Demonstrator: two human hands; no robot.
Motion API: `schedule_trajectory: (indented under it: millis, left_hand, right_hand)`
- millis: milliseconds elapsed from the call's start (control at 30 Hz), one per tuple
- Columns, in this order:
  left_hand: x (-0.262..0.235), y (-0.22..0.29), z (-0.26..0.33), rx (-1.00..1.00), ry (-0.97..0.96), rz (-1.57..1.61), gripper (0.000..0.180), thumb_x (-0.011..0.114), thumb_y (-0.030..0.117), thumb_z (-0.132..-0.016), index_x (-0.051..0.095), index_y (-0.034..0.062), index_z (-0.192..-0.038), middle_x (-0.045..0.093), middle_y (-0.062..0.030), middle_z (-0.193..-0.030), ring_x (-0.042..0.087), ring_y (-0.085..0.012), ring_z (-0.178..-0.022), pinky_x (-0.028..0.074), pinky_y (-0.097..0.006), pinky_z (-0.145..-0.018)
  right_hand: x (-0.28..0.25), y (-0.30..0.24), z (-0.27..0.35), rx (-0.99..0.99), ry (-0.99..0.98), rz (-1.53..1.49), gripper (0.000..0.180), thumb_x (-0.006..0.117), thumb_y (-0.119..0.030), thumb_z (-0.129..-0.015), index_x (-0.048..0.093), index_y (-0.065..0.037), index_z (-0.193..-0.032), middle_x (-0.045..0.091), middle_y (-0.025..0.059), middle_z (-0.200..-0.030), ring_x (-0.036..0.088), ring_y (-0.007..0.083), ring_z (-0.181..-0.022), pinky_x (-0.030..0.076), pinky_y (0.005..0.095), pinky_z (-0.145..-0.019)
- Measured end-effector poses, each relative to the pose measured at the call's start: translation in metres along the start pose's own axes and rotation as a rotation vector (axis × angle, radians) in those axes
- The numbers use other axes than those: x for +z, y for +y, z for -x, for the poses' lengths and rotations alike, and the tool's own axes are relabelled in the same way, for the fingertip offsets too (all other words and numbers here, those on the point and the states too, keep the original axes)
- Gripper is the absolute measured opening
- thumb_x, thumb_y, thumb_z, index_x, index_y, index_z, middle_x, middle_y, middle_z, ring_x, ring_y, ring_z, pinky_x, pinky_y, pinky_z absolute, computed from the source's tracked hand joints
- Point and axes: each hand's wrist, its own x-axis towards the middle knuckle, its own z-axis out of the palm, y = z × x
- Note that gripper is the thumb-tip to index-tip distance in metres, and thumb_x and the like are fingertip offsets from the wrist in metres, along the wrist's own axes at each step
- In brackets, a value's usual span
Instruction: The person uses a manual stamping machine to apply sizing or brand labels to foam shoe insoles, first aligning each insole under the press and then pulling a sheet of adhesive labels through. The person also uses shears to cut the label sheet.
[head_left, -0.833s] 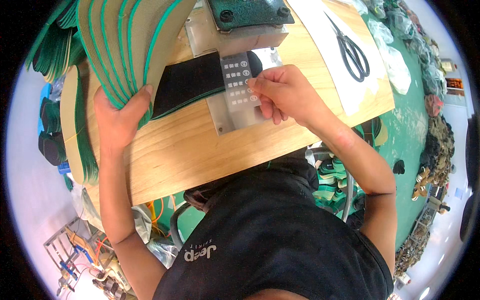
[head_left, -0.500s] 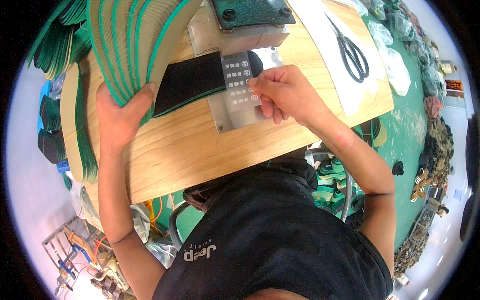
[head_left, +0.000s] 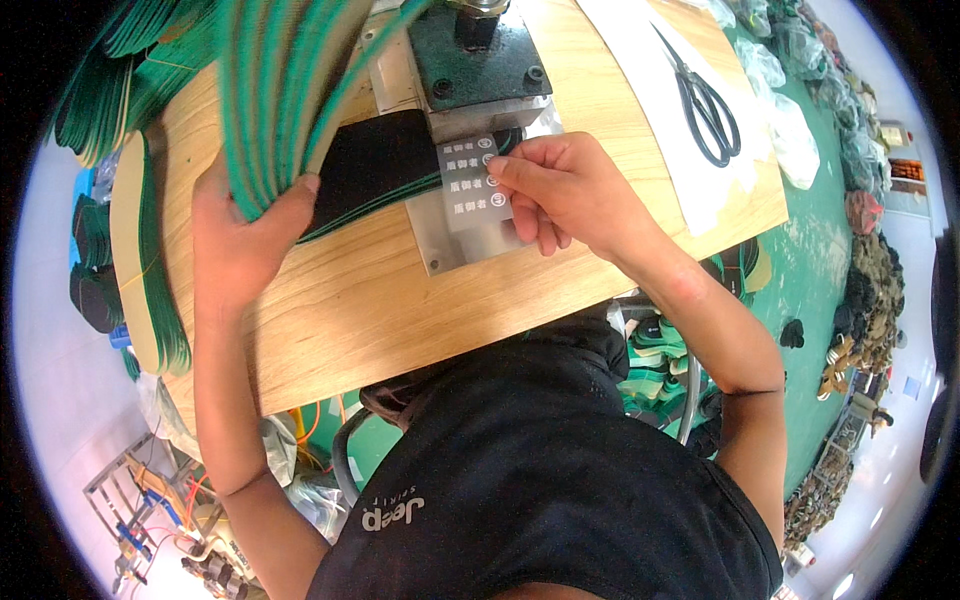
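Note:
My left hand (head_left: pixel 240 245) is closed round a fanned bundle of insoles (head_left: pixel 285 110), beige with green edges, held up over the table's left part. Beside it a black insole (head_left: pixel 375 165) with green edges lies on top of others, reaching onto a metal plate (head_left: pixel 440 252). Across its right end runs a translucent label strip (head_left: pixel 468 197) with white printing. Between thumb and index finger, my right hand (head_left: pixel 580 190) pinches the strip's right edge. Close above, the dark-topped metal block of a press (head_left: pixel 482 75) hides the strip's far end and part of the insole.
Black-handled scissors (head_left: pixel 708 115) lie on white paper (head_left: pixel 660 90) at the table's right. Banded insole stacks (head_left: pixel 150 260) stand along the left edge, with more at the far left. Plastic bags (head_left: pixel 790 140) sit on the green floor at right.
The press block has come down over the strip and insole, covering more of the strip. My left hand's insole bundle has shifted and is blurred. The right hand keeps its pinch.

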Motion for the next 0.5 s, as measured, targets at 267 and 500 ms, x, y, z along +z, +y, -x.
schedule_trajectory:
  millis: [267, 500]
  left_hand:
    - [0.017, 0.007, -0.012, 0.304, -0.138, -0.478, 0.079, 0.076, 0.022, -0.060, 0.045, 0.0087, -0.132, 0.060, -0.0150, -0.101, 0.057, -0.0336, -0.094, 0.043, -0.039, -0.088]
    - [0.020, 0.010, -0.010, 0.257, -0.153, -0.517, 0.079, 0.075, 0.024, -0.062, 0.045, 0.0078, -0.133, 0.060, -0.0152, -0.100, 0.056, -0.0332, -0.095, 0.043, -0.040, -0.088]
  right_hand:
    - [0.002, -0.003, 0.003, -0.004, 0.002, -0.012, 0.031, 0.056, -0.024, -0.090, 0.059, -0.002, -0.069, 0.056, 0.0044, -0.052, 0.051, 0.0097, -0.039, 0.036, 0.0219, -0.036]
    - [0.002, 0.003, 0.007, -0.034, 0.016, -0.049, 0.029, 0.058, -0.024, -0.089, 0.061, -0.004, -0.069, 0.056, 0.0028, -0.052, 0.048, 0.0073, -0.039, 0.033, 0.0201, -0.036]
